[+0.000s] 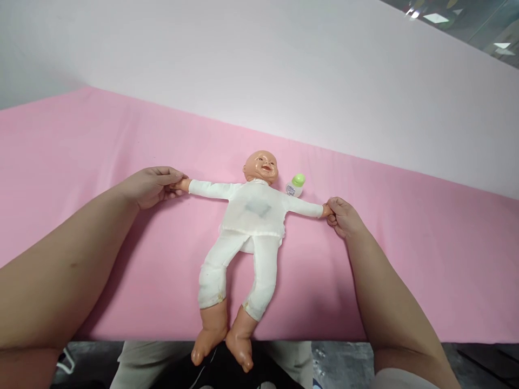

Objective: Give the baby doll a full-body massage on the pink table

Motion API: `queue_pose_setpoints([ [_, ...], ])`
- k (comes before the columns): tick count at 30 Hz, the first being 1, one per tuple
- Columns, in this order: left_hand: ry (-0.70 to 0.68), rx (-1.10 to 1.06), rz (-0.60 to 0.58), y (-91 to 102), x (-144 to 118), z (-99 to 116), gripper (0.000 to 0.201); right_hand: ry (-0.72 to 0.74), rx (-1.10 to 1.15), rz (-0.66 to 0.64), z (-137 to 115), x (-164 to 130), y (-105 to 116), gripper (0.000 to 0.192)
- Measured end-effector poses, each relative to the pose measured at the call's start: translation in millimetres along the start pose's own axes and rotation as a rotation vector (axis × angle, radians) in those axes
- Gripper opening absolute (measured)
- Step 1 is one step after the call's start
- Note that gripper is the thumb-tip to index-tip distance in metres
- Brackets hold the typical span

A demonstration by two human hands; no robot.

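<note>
A baby doll with a white cloth body lies face up on the pink-covered table, arms stretched out to both sides. Its feet reach past the table's near edge. My left hand pinches the doll's hand at the left, fingers closed around it. At the right, my right hand grips the doll's other hand between thumb and fingers. A small clear bottle with a green cap is beside the doll's head, just behind the arm that my right hand holds.
Pink cloth covers the table. A white wall rises along its far side. Below the near edge are my legs and a grey floor. A white curved bar shows at the lower left.
</note>
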State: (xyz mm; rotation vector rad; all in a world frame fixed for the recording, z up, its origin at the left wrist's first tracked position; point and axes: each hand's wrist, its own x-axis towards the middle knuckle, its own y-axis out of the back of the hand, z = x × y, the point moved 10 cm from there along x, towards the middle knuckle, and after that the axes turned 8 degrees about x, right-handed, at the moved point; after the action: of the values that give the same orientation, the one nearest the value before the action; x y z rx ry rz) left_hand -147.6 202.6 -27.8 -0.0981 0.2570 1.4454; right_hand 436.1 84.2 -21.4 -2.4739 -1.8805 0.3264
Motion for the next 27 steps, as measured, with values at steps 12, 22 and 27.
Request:
queue_pose_setpoints([
  [12, -0.061, -0.075, -0.007, -2.6, -1.1, 5.1, 0.053, -0.044, 0.099, -0.122, 3.9, 0.9, 1.3, 0.049],
  [22, -0.078, 0.040, 0.065, -8.5, -5.7, 10.5, 0.035, 0.032, -0.112, -0.020, 2.2, 1.7, -5.0, 0.048],
  [27, -0.042, 0.054, 0.111, -6.3, -4.4, 6.6, 0.023, 0.056, -0.128, 0.009, -0.1, 0.8, -7.4, 0.052],
])
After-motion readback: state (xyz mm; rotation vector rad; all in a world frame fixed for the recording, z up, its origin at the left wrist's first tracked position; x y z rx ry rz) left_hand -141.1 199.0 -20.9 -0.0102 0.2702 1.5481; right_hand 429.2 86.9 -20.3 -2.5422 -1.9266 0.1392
